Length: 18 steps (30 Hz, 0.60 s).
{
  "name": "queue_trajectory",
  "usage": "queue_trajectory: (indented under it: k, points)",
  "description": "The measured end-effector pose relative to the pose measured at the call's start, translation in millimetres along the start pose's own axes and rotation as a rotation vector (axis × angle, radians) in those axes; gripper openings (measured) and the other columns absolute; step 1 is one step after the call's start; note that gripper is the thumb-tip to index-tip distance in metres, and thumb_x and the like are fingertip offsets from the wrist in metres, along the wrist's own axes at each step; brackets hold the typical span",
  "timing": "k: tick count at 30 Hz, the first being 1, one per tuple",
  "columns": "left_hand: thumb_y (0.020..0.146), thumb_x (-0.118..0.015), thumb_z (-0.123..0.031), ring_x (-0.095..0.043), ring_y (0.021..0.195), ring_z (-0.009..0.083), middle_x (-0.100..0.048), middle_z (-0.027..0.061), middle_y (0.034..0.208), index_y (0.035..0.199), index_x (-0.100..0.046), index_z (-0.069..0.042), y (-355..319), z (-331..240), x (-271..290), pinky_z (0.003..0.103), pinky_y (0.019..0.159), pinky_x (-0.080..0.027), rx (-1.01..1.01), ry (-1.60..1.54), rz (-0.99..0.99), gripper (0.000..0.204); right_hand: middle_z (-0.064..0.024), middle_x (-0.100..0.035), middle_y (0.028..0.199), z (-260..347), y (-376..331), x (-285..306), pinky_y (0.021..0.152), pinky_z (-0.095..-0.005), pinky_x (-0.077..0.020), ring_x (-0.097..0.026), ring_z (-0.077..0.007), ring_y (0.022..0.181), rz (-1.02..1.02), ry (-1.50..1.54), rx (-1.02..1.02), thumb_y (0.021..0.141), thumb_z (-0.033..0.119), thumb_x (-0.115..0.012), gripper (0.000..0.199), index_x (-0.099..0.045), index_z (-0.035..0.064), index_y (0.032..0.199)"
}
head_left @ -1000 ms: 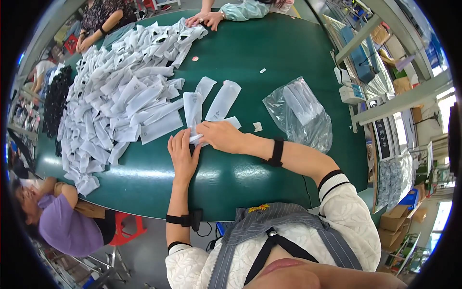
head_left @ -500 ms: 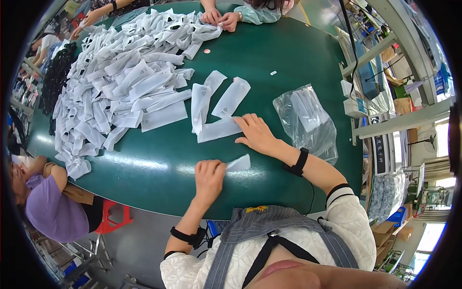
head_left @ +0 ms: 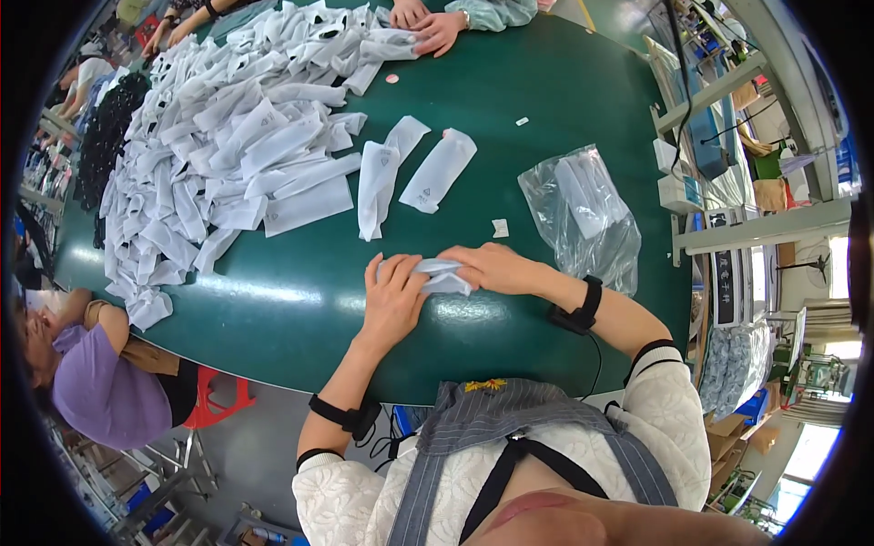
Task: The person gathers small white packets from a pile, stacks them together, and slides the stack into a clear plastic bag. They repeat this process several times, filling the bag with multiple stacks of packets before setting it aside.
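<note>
- Just lifted a white sleeve (head_left: 445, 278) off the green table (head_left: 555, 86).
- Now gripped between curled left hand (head_left: 391, 298) and nearly closed right hand (head_left: 496, 270).
- Apparently bunched with another sleeve.

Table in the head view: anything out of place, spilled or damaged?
Minor stray bits: a white scrap lies loose beside the clear bag, with a smaller white piece and a pinkish disc farther up the table. They look odd as lone pieces, apart from the white pouch pile. No spill or obvious damage shows.
</note>
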State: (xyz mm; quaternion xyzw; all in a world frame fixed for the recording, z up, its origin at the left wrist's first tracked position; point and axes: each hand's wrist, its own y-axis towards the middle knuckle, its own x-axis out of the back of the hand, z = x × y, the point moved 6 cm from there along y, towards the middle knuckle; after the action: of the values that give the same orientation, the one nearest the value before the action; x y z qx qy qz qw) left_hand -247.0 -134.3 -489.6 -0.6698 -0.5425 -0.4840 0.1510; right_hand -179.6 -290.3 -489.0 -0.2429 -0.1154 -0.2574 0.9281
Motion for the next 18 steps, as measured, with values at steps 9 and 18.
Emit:
queue_trajectory:
  k: [9, 18]
  points:
    - [0.069, -0.075, -0.012, -0.054, 0.113, 0.0242, -0.059, 0.0069, 0.116, 0.114, -0.058, -0.008, 14, -6, 7, 0.05, 0.106, -0.029, 0.038, 0.008, -0.065, 0.048, -0.0156, -0.065, 0.077, -9, -3, 2, 0.068, -0.0429, -0.05, -0.063, -0.0356, 0.074, -0.102, -0.262, 0.129, 0.091, 0.017, -0.052, 0.02, -0.059, 0.0043, 0.105]
    - [0.066, -0.078, -0.015, -0.055, 0.099, 0.0241, -0.061, 0.0038, 0.103, 0.111, -0.062, -0.01, 10, -9, -4, 0.041, 0.09, -0.036, 0.102, -0.013, -0.139, 0.049, -0.0151, -0.056, 0.107, 32, 53, 109, 0.076, -0.0398, -0.0507, -0.059, -0.0317, 0.096, -0.763, -1.157, 0.508, 0.079, 0.0, -0.055, 0.038, -0.055, 0.0033, 0.116]
